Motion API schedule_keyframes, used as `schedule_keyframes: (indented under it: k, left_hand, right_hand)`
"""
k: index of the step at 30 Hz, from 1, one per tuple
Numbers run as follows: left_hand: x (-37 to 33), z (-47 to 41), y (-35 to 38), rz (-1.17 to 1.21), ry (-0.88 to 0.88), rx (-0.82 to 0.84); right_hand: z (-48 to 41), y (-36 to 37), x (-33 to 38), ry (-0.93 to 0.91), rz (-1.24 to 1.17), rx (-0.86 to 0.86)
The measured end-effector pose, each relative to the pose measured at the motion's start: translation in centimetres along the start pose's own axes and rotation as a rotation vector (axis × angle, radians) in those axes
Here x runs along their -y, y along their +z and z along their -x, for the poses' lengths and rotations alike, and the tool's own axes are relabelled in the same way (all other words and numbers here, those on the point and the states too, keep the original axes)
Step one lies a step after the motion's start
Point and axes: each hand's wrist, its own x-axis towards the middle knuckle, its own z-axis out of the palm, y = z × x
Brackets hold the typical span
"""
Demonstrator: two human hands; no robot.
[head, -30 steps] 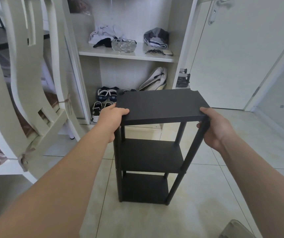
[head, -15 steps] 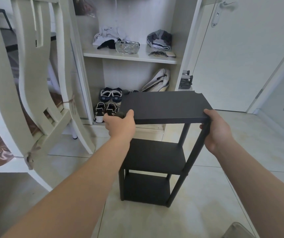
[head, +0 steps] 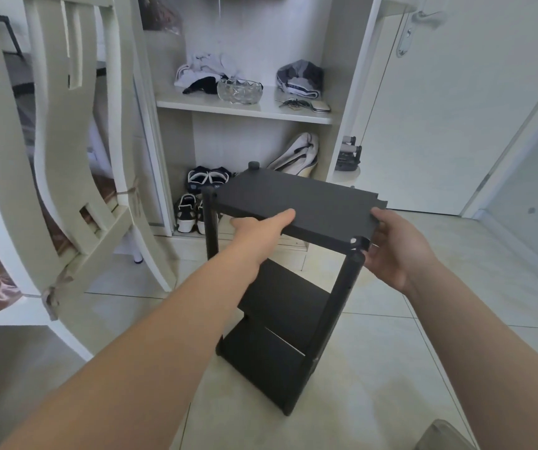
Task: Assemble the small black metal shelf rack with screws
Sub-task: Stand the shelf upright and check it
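Note:
A small black metal shelf rack [head: 280, 319] with three tiers stands on the tiled floor, turned at an angle to me. Its top shelf panel [head: 297, 203] sits skewed against the posts, so three post tops show bare at its corners. My left hand [head: 254, 235] grips the panel's near long edge, thumb on top and fingers underneath. My right hand [head: 394, 248] holds the panel's right end beside the near right post [head: 342, 293], thumb on top at the corner. No screws or tools are visible.
An upturned white wooden chair [head: 66, 157] stands close on the left. Behind the rack is an open white cabinet [head: 245, 108] holding shoes, clothes and a glass bowl. A white door [head: 440, 92] is at the right. A grey object [head: 443, 436] lies at the bottom right.
The rack has turned anticlockwise, and the top panel has come askew from its posts. My left hand slid from the left corner to the middle of the near edge.

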Motion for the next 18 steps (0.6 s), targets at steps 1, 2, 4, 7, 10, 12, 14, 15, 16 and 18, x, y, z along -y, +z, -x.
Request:
schedule_keyframes:
  k: [1, 2, 4, 7, 10, 12, 14, 15, 16, 18]
  left_hand:
    - [-0.1, 0.1, 0.0, -0.005, -0.005, 0.023]
    - [-0.3, 0.0, -0.3, -0.008, -0.007, 0.047]
    - [-0.6, -0.4, -1.4, -0.011, 0.012, 0.09]
    - [-0.8, -0.8, -2.4, -0.014, 0.126, 0.012]
    - [-0.9, -0.3, -1.9, -0.064, 0.189, -0.088]
    - [-0.7, 0.8, -1.4, -0.066, 0.025, 0.111]
    - [-0.2, 2.0, -0.5, -0.131, -0.097, 0.397]
    - [0.0, 2.4, 0.0, -0.136, -0.097, 0.467]
    - [0.3, 2.7, 0.5, -0.11, -0.075, 0.479]
    - [0.5, 2.8, 1.2, -0.044, -0.023, 0.437]
  right_hand:
    - [-0.1, 0.1, -0.1, 0.005, -0.015, 0.0]
    - [-0.2, 0.1, -0.2, 0.017, -0.007, -0.001]
    - [0.0, 0.1, -0.2, 0.04, 0.035, 0.033]
    - [0.7, 0.0, 0.0, 0.09, 0.184, 0.194]
    - [0.8, -0.5, 0.9, 0.046, 0.561, 0.058]
    - [0.3, -1.2, 1.3, -0.094, 0.59, -0.2]
    - [-0.6, -1.6, 0.9, -0.234, 0.564, -0.337]
    - [-1.1, -1.5, 0.5, -0.284, 0.576, -0.336]
    - [-1.3, -1.2, 0.0, -0.313, 0.588, -0.315]
    - [-1.6, -0.5, -0.7, -0.328, 0.601, -0.244]
